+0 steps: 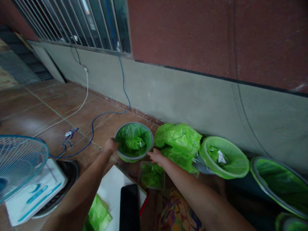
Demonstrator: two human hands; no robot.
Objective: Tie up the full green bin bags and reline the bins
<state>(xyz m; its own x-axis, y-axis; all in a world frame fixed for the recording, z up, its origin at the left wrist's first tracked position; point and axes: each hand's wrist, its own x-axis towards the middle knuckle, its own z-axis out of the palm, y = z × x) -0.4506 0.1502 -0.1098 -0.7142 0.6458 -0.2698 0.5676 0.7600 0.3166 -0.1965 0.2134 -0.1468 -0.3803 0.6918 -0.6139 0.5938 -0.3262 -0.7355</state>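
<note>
Both hands grip 1 round bowl (134,142) lined with a green plastic bag, which sits on the tiled floor (48,109) near the wall (192,106). The left hand (111,146) closes on the rim at 9 o'clock and the right hand (156,156) on the rim at about 4 o'clock, opposite grips that would steady it and keep the liner taut, by my reading. At 3 o'clock of it lie a loose heap of green bags (179,141) and 2 more lined bowls (223,157) along the wall. A fan (21,163) stands at 8 o'clock; cables (96,117) trail across the floor below a barred window (79,22).
</note>
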